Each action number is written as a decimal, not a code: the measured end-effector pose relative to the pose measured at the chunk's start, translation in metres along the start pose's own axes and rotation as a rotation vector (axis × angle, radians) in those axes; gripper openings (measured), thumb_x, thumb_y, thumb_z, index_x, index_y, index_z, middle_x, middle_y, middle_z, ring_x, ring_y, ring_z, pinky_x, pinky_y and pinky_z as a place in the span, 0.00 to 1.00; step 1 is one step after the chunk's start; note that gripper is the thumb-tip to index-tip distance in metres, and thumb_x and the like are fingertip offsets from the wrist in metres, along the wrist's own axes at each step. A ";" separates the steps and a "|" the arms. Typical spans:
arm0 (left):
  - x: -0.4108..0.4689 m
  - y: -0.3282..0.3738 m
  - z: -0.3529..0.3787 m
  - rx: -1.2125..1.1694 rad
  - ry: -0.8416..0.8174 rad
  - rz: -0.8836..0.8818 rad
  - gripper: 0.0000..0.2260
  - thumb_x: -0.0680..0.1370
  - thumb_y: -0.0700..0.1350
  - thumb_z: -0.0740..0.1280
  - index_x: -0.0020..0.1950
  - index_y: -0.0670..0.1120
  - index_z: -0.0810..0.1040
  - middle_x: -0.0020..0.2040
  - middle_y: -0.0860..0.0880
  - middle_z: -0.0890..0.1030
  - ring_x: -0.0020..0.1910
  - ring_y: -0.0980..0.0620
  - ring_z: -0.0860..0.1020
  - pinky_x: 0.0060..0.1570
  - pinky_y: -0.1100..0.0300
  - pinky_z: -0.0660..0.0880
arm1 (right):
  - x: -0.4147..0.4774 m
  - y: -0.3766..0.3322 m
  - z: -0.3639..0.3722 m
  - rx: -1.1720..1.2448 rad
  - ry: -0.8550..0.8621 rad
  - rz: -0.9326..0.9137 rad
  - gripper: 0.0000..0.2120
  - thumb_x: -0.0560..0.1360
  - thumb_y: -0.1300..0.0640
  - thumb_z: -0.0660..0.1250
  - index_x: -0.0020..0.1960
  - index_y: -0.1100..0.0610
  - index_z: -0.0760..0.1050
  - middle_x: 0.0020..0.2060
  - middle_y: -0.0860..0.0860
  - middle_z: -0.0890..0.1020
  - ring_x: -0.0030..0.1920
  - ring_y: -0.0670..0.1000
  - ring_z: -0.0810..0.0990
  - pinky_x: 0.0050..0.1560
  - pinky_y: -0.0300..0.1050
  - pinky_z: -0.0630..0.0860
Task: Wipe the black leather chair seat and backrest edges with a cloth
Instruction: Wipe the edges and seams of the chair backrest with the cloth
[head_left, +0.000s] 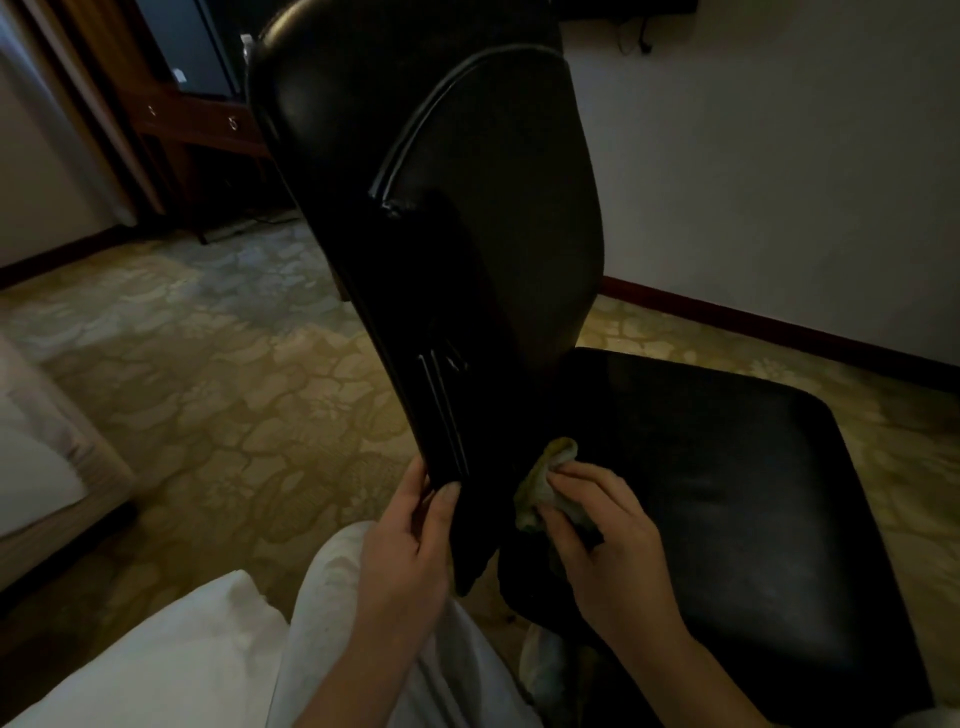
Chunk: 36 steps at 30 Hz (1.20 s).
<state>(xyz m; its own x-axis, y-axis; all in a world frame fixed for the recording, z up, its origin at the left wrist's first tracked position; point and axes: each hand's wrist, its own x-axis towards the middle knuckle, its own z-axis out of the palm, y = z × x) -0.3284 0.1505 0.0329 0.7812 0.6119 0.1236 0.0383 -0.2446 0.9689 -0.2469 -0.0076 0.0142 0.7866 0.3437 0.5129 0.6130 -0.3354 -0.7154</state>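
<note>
The black leather chair stands close in front of me, its tall backrest (431, 218) rising through the middle of the head view and its seat (737, 478) spreading to the right. My left hand (410, 540) grips the backrest's lower edge, thumb on the near face. My right hand (608, 530) holds a bunched yellow-green cloth (545, 483) pressed into the crease where backrest meets seat. Part of the cloth is hidden under my fingers.
Patterned beige carpet (234, 374) covers the floor. A dark wooden desk (197, 124) stands at the back left. A white wall with a red-brown skirting board (769, 322) runs behind the seat. White bedding (156, 654) lies at lower left, my light trousers (332, 597) below my hands.
</note>
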 end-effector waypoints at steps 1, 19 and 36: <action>0.000 0.000 0.001 0.000 -0.001 0.004 0.19 0.82 0.44 0.63 0.73 0.50 0.72 0.51 0.76 0.78 0.54 0.76 0.75 0.47 0.80 0.69 | -0.002 0.003 0.000 -0.009 -0.006 0.004 0.12 0.74 0.55 0.69 0.57 0.51 0.80 0.56 0.41 0.76 0.59 0.41 0.76 0.59 0.38 0.75; 0.001 -0.005 -0.001 0.040 0.014 -0.004 0.19 0.81 0.49 0.64 0.72 0.52 0.72 0.53 0.72 0.79 0.56 0.75 0.75 0.53 0.78 0.71 | -0.004 0.007 0.001 -0.061 -0.042 0.062 0.14 0.72 0.63 0.73 0.56 0.53 0.79 0.55 0.45 0.77 0.56 0.44 0.77 0.57 0.41 0.76; 0.001 -0.007 -0.002 0.035 0.011 0.012 0.20 0.82 0.49 0.63 0.74 0.53 0.71 0.61 0.63 0.80 0.61 0.68 0.76 0.59 0.69 0.74 | -0.003 0.008 -0.006 -0.071 -0.045 -0.023 0.13 0.77 0.58 0.65 0.61 0.54 0.80 0.58 0.43 0.76 0.59 0.44 0.75 0.59 0.38 0.75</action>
<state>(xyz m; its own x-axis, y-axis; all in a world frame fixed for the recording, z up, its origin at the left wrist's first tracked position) -0.3291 0.1538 0.0269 0.7751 0.6166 0.1378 0.0506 -0.2781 0.9592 -0.2437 -0.0169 0.0102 0.7694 0.3901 0.5058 0.6355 -0.3879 -0.6676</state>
